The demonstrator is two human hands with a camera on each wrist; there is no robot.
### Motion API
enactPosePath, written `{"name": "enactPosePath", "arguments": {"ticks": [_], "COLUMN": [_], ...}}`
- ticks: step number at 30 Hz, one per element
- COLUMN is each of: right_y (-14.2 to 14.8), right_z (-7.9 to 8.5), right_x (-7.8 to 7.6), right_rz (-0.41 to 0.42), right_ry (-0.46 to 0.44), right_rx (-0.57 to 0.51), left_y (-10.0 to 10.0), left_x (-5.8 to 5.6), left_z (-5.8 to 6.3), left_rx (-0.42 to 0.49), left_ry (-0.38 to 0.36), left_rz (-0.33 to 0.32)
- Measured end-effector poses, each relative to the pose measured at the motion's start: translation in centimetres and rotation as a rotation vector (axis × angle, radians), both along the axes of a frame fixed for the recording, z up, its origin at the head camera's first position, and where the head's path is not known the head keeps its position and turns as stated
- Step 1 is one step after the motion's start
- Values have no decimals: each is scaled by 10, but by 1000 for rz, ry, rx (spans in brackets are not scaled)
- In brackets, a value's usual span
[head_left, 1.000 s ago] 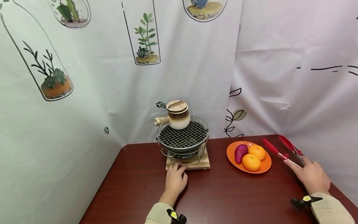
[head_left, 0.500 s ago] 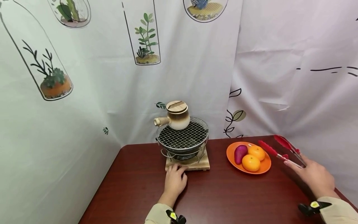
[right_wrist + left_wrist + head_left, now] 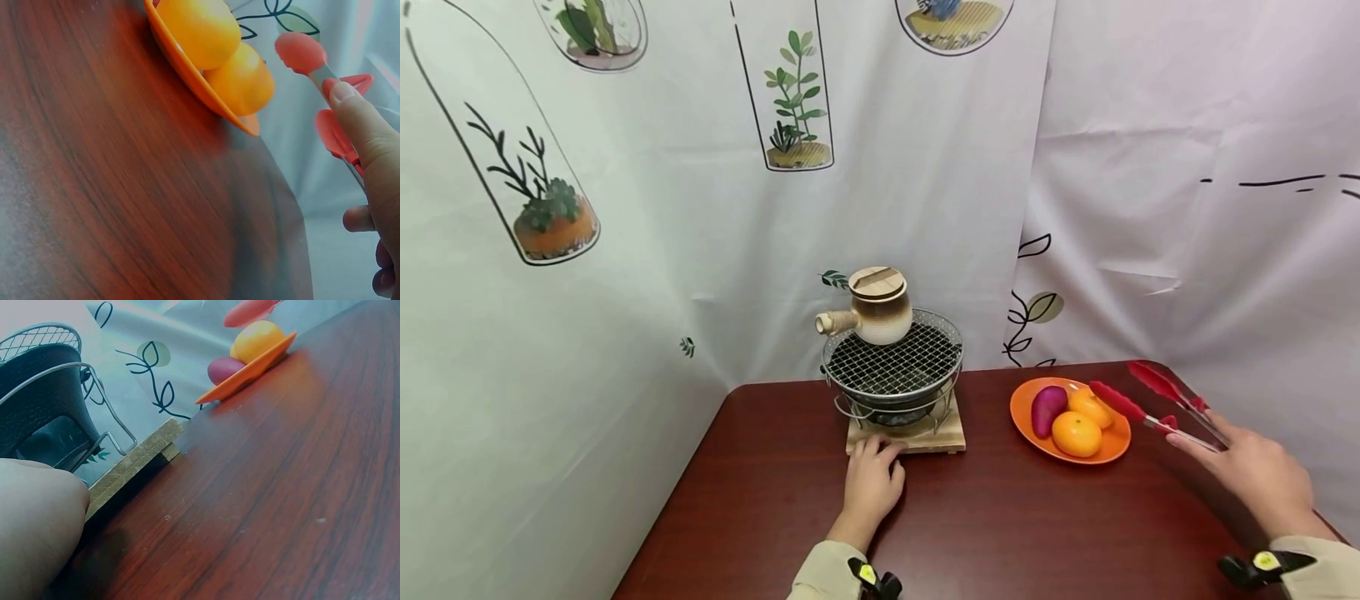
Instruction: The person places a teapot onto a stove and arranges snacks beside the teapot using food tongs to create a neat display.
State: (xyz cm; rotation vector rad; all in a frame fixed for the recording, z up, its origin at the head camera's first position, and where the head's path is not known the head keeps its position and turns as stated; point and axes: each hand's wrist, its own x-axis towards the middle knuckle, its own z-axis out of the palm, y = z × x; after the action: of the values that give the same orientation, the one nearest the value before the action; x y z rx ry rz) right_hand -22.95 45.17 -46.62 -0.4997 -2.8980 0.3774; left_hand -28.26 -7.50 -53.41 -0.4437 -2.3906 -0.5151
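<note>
My left hand rests its fingers on the front edge of a wooden base. On that base stands a round tabletop grill with a wire mesh. A lidded clay pot with a side handle sits on the mesh. At the right, my right hand grips red-tipped tongs, their arms spread apart. One tong tip overlaps the rear mandarin in the head view. An orange plate carries that fruit, a front mandarin and a purple sweet potato.
Everything stands on a dark red-brown wooden table. A white cloth backdrop with printed plants hangs close behind the table and along its sides.
My right hand has shifted right and slightly down, while the tong tips have swung left to the plate. The left hand stays on the wooden base.
</note>
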Motion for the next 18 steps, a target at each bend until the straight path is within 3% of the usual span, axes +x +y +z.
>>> {"name": "enactPosePath", "arguments": {"ticks": [18], "right_y": [-7], "right_z": [-1], "right_x": [1], "right_rz": [126], "right_ry": [-45], "right_rx": [31], "left_y": [-1], "left_x": [2], "left_z": [2], "left_rx": [1], "left_ry": [14], "left_rz": [-17]}}
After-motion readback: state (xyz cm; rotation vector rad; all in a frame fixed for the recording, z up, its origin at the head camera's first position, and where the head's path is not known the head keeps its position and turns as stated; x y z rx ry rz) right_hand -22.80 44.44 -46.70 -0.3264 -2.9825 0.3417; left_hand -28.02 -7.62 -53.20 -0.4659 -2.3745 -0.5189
